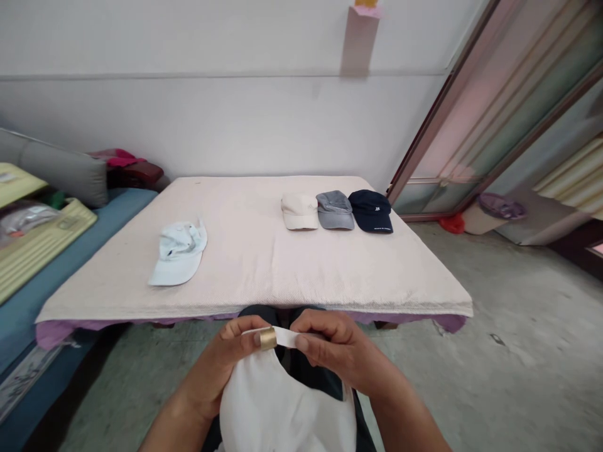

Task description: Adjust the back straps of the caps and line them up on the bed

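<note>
A white cap [287, 408] is held low in front of me, its back strap uppermost and its opening showing. My left hand [226, 355] pinches the cap beside the gold-coloured strap buckle [268, 339], the thumb against the metal. Between thumb and fingers, my right hand [332, 348] grips the white strap [286, 337] just right of the buckle. Beyond my hands, on the table, a pale blue cap [179, 254] lies at the left. A cream cap [300, 212], a grey cap [335, 210] and a navy cap [371, 211] sit in a row at the back right.
A pale cloth covers the table [245, 263], its near edge just past my hands. At the left is a blue-covered surface [108, 216] with a grey cushion [61, 166] and yellow items. A waste bin [490, 213] stands on the concrete floor at the right.
</note>
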Available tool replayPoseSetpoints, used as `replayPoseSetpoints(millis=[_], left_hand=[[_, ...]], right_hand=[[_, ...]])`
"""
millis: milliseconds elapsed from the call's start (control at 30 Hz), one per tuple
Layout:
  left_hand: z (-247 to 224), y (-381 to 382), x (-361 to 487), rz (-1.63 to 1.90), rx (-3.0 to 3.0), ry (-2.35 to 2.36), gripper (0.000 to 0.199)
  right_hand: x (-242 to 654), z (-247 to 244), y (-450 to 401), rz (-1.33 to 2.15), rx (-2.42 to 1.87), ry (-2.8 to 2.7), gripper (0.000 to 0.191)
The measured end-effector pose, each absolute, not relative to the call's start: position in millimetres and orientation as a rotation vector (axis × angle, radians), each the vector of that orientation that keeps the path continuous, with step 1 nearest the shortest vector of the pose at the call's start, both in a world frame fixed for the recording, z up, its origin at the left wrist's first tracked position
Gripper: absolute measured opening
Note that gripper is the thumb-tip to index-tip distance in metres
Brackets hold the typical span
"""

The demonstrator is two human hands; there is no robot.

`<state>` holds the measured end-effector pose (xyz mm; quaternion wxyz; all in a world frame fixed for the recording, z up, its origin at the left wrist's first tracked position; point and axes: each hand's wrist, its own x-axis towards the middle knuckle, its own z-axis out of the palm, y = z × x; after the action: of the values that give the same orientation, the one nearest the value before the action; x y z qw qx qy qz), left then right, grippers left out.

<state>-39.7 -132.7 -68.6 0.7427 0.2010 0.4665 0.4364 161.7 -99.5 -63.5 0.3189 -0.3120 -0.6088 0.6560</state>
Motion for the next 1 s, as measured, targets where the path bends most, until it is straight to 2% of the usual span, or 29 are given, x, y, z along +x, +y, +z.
replayPoseSetpoints(millis=[233, 733, 1000], left_hand=[[-67.7, -132.7, -38.5, 0.958, 0.424, 1.017, 0.021], [-69.8, -133.1, -41.1, 0.92, 0.475, 0.923, 0.012], [-65.7, -134.7, -40.5, 0.905, 0.472, 0.989, 0.012]], right_hand=[[162.3, -66.0, -97.3, 1.826, -0.712, -1.555, 0.023], [162.3, -60.9, -94.6, 1.812, -0.809, -1.69, 0.023], [155.1, -63.6, -92.8, 1.89, -0.739, -1.485, 0.026]])
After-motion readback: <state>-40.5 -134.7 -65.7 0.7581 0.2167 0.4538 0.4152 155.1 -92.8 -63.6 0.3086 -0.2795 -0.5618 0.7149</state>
